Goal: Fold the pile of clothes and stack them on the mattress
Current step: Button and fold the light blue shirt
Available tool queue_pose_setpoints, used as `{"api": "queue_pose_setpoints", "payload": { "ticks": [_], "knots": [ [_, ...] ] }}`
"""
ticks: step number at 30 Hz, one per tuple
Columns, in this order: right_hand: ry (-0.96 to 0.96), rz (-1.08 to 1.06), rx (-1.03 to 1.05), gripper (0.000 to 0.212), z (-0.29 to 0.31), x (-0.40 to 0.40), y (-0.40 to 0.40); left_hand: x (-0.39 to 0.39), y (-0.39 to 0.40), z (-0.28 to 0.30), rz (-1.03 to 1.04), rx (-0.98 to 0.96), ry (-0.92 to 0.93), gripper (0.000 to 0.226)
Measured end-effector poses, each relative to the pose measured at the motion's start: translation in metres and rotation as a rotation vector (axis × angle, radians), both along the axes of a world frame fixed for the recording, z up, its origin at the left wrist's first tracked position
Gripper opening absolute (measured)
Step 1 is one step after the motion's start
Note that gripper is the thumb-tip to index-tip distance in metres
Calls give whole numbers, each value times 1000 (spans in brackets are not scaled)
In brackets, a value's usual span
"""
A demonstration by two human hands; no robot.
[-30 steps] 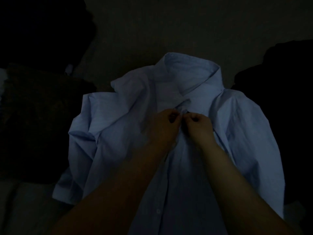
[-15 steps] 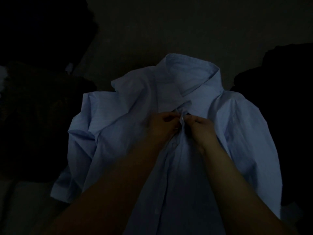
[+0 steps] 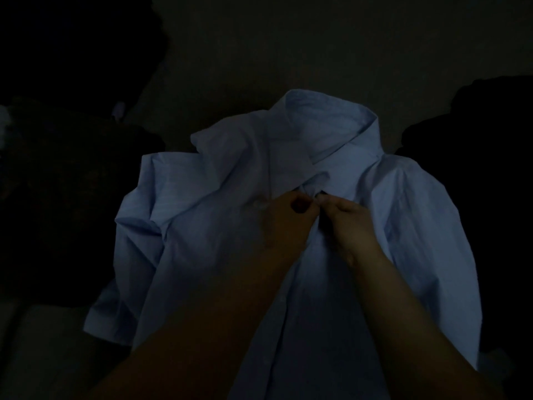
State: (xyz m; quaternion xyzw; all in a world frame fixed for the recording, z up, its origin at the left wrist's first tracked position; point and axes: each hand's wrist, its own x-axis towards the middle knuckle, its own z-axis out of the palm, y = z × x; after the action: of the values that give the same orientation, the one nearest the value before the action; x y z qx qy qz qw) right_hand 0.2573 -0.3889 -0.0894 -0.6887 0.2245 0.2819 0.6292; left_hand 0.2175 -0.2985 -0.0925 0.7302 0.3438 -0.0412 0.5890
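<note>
A light blue collared shirt lies front-up on the dark mattress, collar away from me, sleeves bunched at both sides. Just below the collar, my left hand pinches the left edge of the button placket. Right beside it, my right hand pinches the other edge, and the fingertips of both hands meet at the top of the placket. The room is very dark, so the button itself is hard to make out.
A dark heap of clothes fills the left side. Another dark mass sits at the right, beside the shirt's shoulder. A paler patch of surface shows at the lower left.
Both hands stay pinched together at the placket below the collar, shifting only slightly. The shirt has hardly moved.
</note>
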Motion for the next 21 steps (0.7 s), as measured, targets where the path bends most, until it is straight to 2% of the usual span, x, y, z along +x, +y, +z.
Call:
{"api": "queue_pose_setpoints", "payload": {
  "ticks": [4,10,13,18,21],
  "knots": [
    [-163,104,-153,10,6,-2,2,-2,-4,5,0,101,-10,13],
    [-120,70,-124,7,9,-6,3,-4,-1,-3,-122,295,-56,34],
    [-77,57,-88,12,8,-5,3,-8,0,-9,-146,317,-68,15],
    [-149,151,-202,15,4,-2,1,-9,-1,-16,-189,475,-153,14],
    [-201,215,-253,27,-2,0,1,-6,-2,-15,-167,412,-138,10]
  ]
}}
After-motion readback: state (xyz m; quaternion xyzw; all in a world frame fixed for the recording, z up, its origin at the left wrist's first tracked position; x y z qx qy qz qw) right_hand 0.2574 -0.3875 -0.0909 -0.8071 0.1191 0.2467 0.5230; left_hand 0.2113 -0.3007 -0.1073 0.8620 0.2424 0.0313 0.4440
